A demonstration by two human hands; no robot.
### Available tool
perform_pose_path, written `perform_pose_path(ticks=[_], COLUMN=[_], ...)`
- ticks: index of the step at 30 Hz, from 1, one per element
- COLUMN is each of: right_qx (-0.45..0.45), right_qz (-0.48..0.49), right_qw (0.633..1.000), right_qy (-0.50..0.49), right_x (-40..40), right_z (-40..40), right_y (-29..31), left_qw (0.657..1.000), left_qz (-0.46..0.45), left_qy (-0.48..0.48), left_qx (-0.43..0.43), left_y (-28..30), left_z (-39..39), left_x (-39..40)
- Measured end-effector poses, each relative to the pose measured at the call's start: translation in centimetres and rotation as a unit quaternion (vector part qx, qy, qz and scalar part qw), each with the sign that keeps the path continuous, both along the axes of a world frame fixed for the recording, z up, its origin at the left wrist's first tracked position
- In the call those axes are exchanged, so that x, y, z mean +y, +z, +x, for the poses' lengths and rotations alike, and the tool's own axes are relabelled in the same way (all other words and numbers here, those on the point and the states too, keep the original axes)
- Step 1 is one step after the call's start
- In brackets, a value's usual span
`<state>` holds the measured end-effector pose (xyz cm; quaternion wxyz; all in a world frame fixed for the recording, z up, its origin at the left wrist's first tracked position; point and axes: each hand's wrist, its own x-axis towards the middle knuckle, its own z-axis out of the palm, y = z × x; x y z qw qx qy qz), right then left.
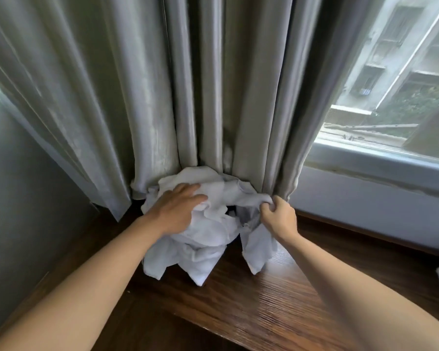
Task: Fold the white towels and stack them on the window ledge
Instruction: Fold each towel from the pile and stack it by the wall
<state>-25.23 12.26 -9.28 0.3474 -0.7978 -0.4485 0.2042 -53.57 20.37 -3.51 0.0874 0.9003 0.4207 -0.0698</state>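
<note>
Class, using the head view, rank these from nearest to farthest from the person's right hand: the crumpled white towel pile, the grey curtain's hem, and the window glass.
1. Crumpled white towel pile: pinched by right hand.
2. Grey curtain's hem: just above-right.
3. Window glass: far upper right.

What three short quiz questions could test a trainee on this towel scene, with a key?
1. True or false: the left hand lies flat on the towel pile.
2. The right hand pinches: A) the curtain, B) a towel edge, C) nothing.
3. What surface bears the pile?

Key: 1 true. 2 B. 3 the dark wooden ledge.
</note>
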Motion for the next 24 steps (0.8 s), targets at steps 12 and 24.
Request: perform_pose_path(ticks=[12,24], right_qx=[-0.078,-0.195], right_qz=[0.112,0.045], right_qw=[0.979,0.963], right_qy=[0.15,0.182], right_x=[-4.0,-9.8], right_z=[3.3,9.0], right_y=[23.8,36.1], left_qw=[0.958,0.763], left_qz=[0.015,-0.364], left_qy=[0.014,-0.136], left_qx=[-0.287,-0.517], left_y=[7.0,20.8], left_z=[13.3,21.5], left_x=[-3.1,-7.8])
